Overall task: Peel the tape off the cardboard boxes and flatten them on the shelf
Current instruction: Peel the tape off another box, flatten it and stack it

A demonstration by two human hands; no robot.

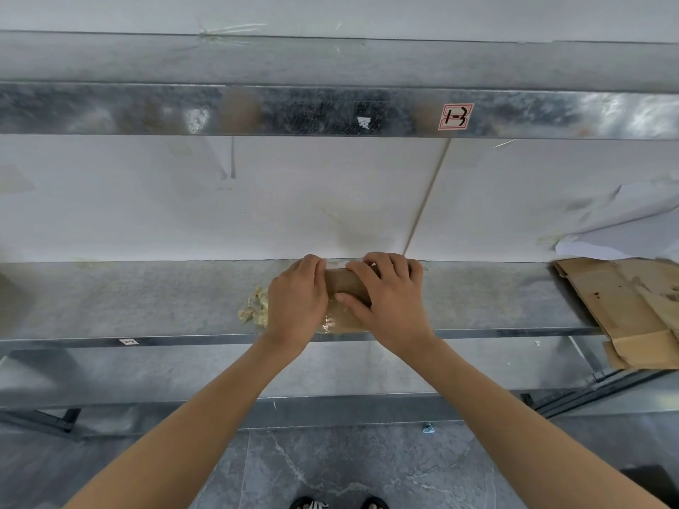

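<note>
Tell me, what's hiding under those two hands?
A small brown cardboard box sits on the metal shelf, shiny tape on its near side. The left hand and right hand cover both its ends.

left hand (294, 299) + right hand (391, 299) = 2 hands | small cardboard box (343, 281): 1 | crumpled tape wad (255, 306): 1 | flattened cardboard stack (624, 306): 1 | red-bordered label (455, 116) + small white label (128, 341) = 2 labels | blue floor scrap (428, 429): 1
</note>
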